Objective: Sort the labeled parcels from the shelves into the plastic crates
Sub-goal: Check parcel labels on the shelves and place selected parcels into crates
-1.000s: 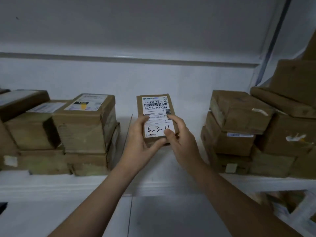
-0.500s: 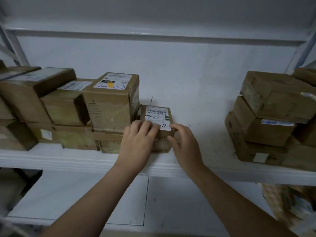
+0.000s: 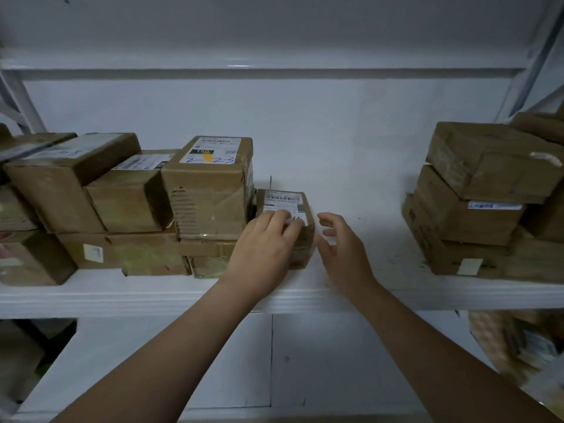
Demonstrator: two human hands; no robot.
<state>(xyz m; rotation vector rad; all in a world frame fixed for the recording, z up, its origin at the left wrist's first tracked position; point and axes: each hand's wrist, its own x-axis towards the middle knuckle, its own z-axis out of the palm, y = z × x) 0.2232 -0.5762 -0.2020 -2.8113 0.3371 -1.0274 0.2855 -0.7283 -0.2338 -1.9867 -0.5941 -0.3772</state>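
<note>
A small brown parcel (image 3: 285, 200) with a white barcode label stands on the white shelf (image 3: 351, 239), pushed against the left pile of boxes. My left hand (image 3: 265, 242) lies on its top and front, fingers over the label's lower part. My right hand (image 3: 341, 245) hovers just to the parcel's right with fingers spread, clear of the cardboard. A taller box marked "2-23" (image 3: 210, 178) sits right beside the small parcel on the left.
Several brown boxes (image 3: 91, 193) are piled on the shelf's left, another stack (image 3: 476, 193) on the right. Bare shelf lies between them. A lower shelf (image 3: 183, 361) shows below, with a patterned package (image 3: 515, 346) at right. No crates are in view.
The parcel went from held up in both hands to standing on the shelf beside the left pile. My right hand has come off it and opened.
</note>
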